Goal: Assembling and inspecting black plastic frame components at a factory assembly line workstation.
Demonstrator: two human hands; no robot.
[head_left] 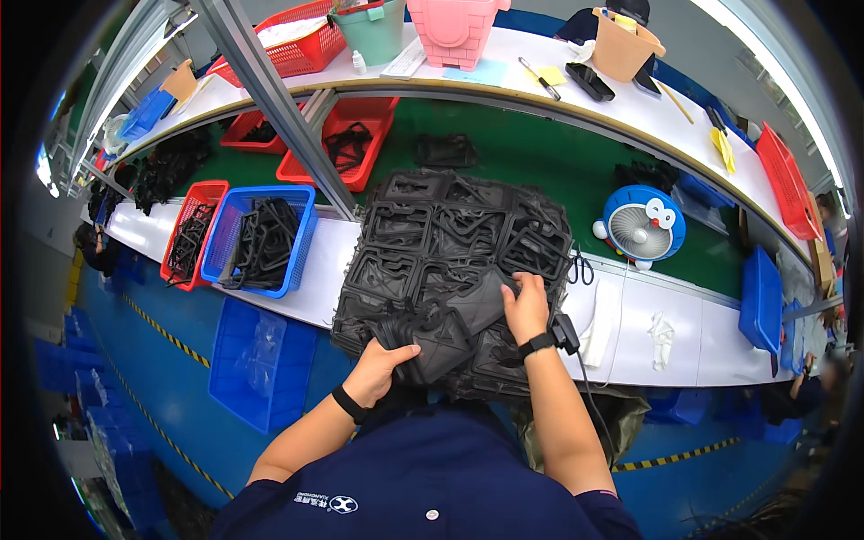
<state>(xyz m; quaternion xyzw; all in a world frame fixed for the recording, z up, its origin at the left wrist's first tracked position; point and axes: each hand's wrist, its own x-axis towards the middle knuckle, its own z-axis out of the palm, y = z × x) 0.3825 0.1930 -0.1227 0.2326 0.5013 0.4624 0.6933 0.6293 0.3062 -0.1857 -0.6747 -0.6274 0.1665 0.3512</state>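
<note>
My left hand [382,369] is closed around a bundle of flat black plastic parts [434,346], with its thumb lying on top. My right hand [526,310] grips the edge of a flat black panel-like part [480,301], fingers curled at its upper right end. Both hands are over a wide black pile [389,225] on the bench. It looks like a compartmented tray, with black frame-shaped parts [468,232] lying in its cells. The exact kind of these parts is unclear. Fingers under the left-hand bundle are hidden.
Left of the pile stand a blue basket [301,236] and a red basket [219,192] of black parts. To the right are scissors [580,268], a blue cartoon-faced fan [643,225] and white cloths [601,319]. An overhead shelf [504,87] crosses in front, beside a metal post [270,99].
</note>
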